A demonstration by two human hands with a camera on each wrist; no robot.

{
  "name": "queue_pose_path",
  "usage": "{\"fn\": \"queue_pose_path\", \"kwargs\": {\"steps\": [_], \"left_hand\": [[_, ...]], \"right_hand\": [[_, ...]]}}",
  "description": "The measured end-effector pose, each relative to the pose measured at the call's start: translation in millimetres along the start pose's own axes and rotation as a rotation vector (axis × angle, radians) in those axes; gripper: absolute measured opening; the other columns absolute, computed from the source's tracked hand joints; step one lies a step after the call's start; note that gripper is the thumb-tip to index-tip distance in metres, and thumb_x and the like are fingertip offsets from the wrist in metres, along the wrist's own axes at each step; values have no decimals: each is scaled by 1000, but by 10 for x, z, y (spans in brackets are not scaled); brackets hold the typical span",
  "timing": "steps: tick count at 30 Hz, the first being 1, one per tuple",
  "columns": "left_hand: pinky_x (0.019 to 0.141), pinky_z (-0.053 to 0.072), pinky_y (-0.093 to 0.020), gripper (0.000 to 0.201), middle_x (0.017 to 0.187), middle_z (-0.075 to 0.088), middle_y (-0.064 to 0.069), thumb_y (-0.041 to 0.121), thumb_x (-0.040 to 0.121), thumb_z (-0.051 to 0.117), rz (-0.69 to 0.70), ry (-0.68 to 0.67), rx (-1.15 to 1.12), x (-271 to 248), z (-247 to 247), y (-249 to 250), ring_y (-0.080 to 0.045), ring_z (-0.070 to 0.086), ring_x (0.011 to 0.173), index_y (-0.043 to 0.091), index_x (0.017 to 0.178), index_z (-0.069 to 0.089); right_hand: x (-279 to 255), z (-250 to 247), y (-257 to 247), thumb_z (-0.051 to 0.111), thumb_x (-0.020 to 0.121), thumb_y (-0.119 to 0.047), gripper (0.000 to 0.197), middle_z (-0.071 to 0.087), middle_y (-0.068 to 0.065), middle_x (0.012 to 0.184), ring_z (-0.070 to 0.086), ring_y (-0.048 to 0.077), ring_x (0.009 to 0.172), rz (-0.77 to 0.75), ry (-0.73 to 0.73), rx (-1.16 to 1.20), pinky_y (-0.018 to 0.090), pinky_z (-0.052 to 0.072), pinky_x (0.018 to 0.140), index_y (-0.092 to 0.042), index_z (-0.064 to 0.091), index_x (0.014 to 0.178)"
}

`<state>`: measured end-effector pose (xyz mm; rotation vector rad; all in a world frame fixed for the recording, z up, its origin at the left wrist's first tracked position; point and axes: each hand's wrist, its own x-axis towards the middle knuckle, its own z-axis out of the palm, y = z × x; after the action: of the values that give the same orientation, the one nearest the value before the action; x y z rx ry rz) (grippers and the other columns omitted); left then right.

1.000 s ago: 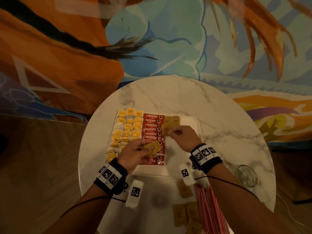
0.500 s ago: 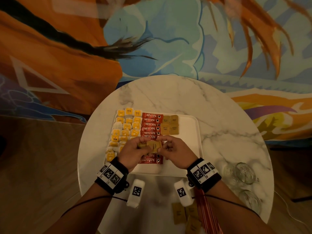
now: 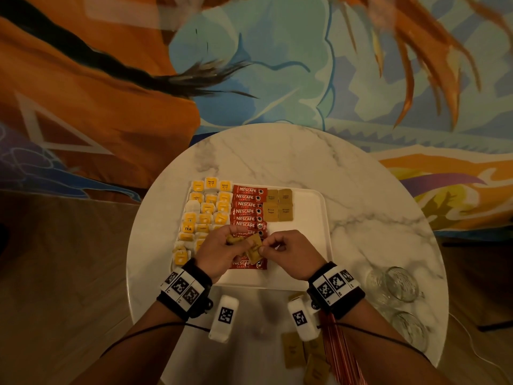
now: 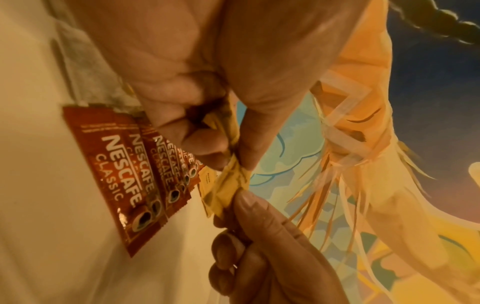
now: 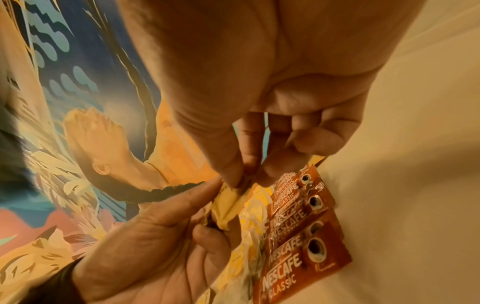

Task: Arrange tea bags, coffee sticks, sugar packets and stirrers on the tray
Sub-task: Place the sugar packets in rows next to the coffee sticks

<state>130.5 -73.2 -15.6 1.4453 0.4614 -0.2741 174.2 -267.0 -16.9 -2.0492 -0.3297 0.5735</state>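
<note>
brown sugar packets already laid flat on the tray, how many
4, in a two-by-two block beside the coffee sticks' far end: far-left, far-right, near-left, near-right. Hands may hide others.

Left hand point(image 4: 182, 67) at 12 o'clock, pinching crumpled brown sugar packet point(image 4: 228, 185) at centre. Right hand point(image 4: 267, 246) at 6 o'clock, pinching same packet at lower end. Overlapping red coffee sticks point(image 4: 135, 174) at 9 o'clock on white tray point(image 4: 46, 226). Painted mural point(image 4: 376, 144) at 3 o'clock.
</note>
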Motion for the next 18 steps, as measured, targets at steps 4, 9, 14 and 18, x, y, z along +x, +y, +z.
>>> {"fn": "queue_pose_path", "kwargs": {"steps": [4, 9, 14, 18], "left_hand": [[67, 52, -34, 26, 101, 74, -16, -1, 91, 64, -44, 21, -116, 28, -17, -8, -26, 64, 76, 11, 114, 63], [82, 56, -38, 35, 110, 72, -17, -13, 91, 54, -98, -30, -219, 28, -49, -16, -29, 69, 91, 9, 118, 60], [85, 59, -39, 39, 116, 70, -18, -16, 92, 51, -119, -69, -245, 37, -76, -41, -32, 70, 101, 9, 121, 59], [82, 60, -35, 42, 119, 68, -18, -17, 92, 49, -128, -98, -265, 23, -90, -29, -33, 69, 106, 7, 126, 57]], "right_hand": [[136, -105, 75, 73, 87, -26, 8, 75, -12, 83, 67, 2, 82, 81, 89, -32, 21, 51, 77, -26, 79, 82], [342, -237, 155, 70, 90, -29, 12, 75, -7, 96, 66, 9, 85, 190, 228, -155, 21, 47, 71, -22, 80, 87], [467, -271, 149, 69, 91, -27, 15, 73, -3, 91, 63, 11, 72, 247, 223, -250, 19, 42, 57, -18, 80, 90], [517, -274, 169, 67, 92, -25, 16, 73, 0, 87, 62, 14, 69, 276, 203, -298, 23, 45, 59, -17, 81, 93]]}}
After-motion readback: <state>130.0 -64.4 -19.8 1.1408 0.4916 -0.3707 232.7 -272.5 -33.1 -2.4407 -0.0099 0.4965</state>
